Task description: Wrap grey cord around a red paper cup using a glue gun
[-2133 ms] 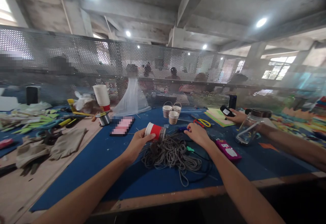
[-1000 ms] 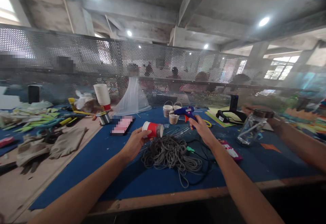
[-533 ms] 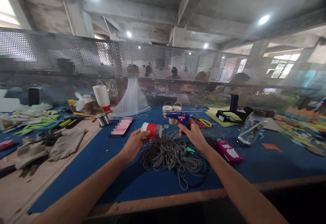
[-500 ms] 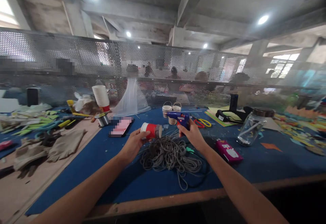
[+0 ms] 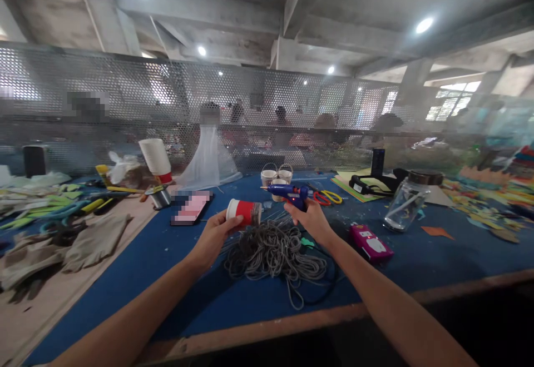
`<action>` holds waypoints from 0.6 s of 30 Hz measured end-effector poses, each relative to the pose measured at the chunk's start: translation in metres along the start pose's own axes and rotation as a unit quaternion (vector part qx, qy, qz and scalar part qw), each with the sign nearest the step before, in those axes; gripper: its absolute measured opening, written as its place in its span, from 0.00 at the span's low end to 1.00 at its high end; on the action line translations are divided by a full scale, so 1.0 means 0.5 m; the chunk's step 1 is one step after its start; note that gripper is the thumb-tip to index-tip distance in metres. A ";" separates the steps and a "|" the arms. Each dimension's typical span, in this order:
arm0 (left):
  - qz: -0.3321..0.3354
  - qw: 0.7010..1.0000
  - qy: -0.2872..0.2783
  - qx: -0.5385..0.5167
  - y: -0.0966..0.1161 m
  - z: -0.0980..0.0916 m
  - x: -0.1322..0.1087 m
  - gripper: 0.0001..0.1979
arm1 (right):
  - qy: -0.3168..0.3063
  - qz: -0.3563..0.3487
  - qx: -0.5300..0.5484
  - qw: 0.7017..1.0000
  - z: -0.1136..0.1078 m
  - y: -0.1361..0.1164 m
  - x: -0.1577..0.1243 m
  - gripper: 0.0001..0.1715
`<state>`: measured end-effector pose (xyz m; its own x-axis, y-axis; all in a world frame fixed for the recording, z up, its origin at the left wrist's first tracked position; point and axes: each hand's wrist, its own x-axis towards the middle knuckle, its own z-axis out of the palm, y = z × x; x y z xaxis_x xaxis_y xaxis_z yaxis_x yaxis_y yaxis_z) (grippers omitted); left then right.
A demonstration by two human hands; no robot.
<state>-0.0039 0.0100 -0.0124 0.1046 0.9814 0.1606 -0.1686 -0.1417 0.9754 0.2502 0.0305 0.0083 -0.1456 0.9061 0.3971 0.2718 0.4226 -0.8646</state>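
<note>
Through the head camera I saw a heap of grey cord [image 5: 275, 256] lying in loose coils on the blue tabletop [image 5: 187, 294]. At its far left edge I had the left hand [image 5: 214, 236] closed around a red and white paper cup [image 5: 244, 212], thumb against the wall. The cup was tipped onto its side, with a grey band around the end away from the palm.

Past the far right of the heap, the right hand [image 5: 315, 221] was wrapped around the grip of a blue glue gun [image 5: 290, 192]. The nozzle pointed left, apart from the cup; I could not tell whether a finger pressed the trigger. The barrel crossed in front of three small handled buckets [image 5: 285, 174], clustered beyond the heap.

Close by the heap's right side I could make out a small green piece [image 5: 307, 242], and farther right a magenta box [image 5: 370, 243]. Scissors [image 5: 331, 196] with red and yellow handles lay beyond the heap to the right, and a lidded glass jar [image 5: 406, 200] stood well to its right. Beyond the heap to the left was a phone-like slab [image 5: 192, 208], its face blurred; farther that way were a wire spool [image 5: 160, 197] and a stack of paper cups [image 5: 154, 157]. Fabric gloves [image 5: 98, 244] lay well left of the heap.
</note>
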 end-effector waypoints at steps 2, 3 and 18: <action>0.008 1.000 0.003 0.015 -0.002 -0.002 0.000 0.16 | -0.004 0.003 -0.004 1.000 0.003 0.005 -0.002 0.22; 0.015 1.000 0.006 0.026 -0.004 -0.003 0.000 0.16 | -0.006 0.002 -0.005 1.000 0.006 0.008 -0.004 0.22; 0.062 0.990 0.077 0.100 -0.001 -0.011 0.003 0.19 | -0.033 -0.068 -0.128 0.989 0.024 0.022 -0.023 0.19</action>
<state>-0.0092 0.0124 -0.0137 -0.0573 0.9608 0.2711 0.0279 -0.2699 0.9625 0.2435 0.0248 -0.0095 -0.2560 0.8414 0.4759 0.4771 0.5381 -0.6948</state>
